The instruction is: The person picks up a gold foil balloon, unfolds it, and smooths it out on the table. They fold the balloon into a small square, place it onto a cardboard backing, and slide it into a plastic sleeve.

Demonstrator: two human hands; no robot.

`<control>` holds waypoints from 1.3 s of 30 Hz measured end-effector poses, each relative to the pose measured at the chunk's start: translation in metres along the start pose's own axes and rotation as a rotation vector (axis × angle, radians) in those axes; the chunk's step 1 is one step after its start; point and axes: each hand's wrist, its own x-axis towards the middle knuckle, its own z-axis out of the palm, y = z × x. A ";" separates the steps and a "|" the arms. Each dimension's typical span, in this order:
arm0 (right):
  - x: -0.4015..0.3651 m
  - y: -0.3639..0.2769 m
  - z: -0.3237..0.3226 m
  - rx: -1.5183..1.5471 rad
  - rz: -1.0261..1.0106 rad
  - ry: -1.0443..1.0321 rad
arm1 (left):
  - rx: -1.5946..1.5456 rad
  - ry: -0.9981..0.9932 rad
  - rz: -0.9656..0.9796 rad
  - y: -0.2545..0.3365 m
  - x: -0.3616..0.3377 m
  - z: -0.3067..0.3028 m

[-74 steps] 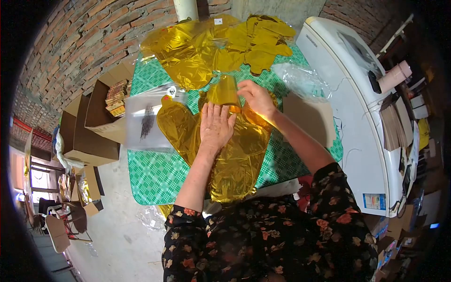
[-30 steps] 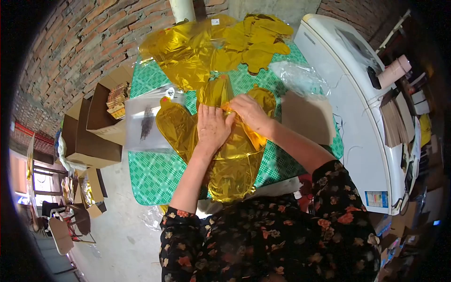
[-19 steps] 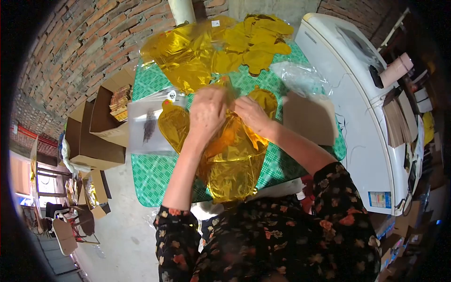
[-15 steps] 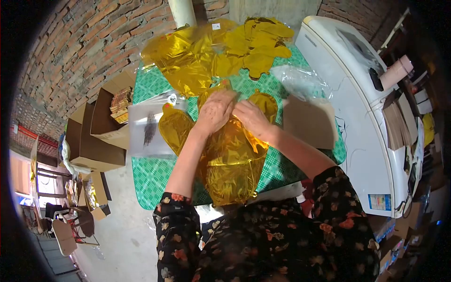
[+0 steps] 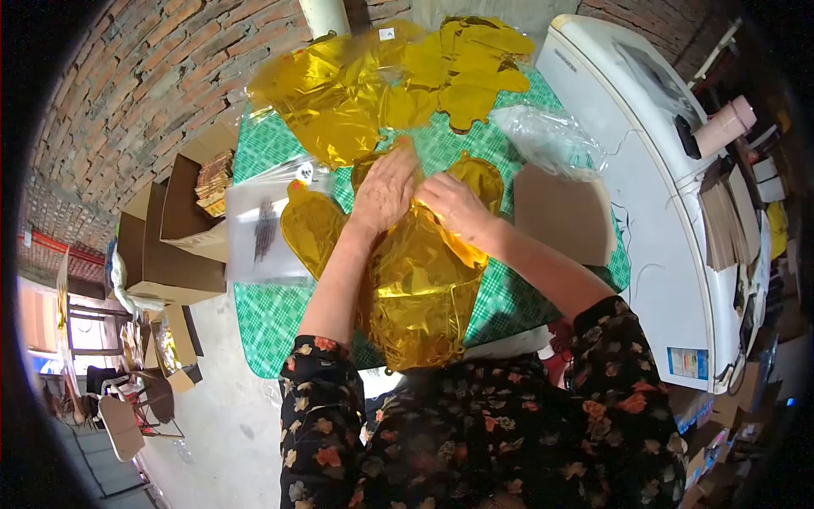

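Note:
A flat gold foil balloon (image 5: 424,293) with rounded lobes lies on the green checked tablecloth (image 5: 259,327), its lower end near my body. My left hand (image 5: 386,193) rests on its upper part, fingers stretched forward and the tips blurred. Just beside it, my right hand (image 5: 458,209) has its fingers bent and pinched on a raised fold of the foil. The fingertips of that hand are partly hidden. Beyond both hands, more flat gold foil balloons (image 5: 335,97) are spread at the far side of the table.
Clear plastic sleeves (image 5: 270,246) lie at left, and a crumpled clear bag (image 5: 551,140) sits above a brown cardboard sheet (image 5: 564,216) at right. A white freezer (image 5: 632,182) borders the table's right side. Open cardboard boxes (image 5: 182,267) stand at left by the brick wall (image 5: 157,93).
My left hand has slid slightly and its fingers have straightened forward over the foil. My right hand stays pinched at nearly the same spot. The view has shifted a little.

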 end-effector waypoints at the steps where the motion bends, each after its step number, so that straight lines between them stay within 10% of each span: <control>1: -0.001 0.000 -0.001 0.001 -0.011 0.003 | 0.002 0.001 0.000 0.000 0.000 0.001; 25: -0.013 0.021 -0.029 -0.054 -0.024 0.051 | 0.018 0.092 -0.007 -0.003 -0.002 0.008; 39: -0.031 0.072 -0.034 -0.333 0.540 -0.121 | 0.033 -0.037 -0.067 -0.004 -0.005 0.008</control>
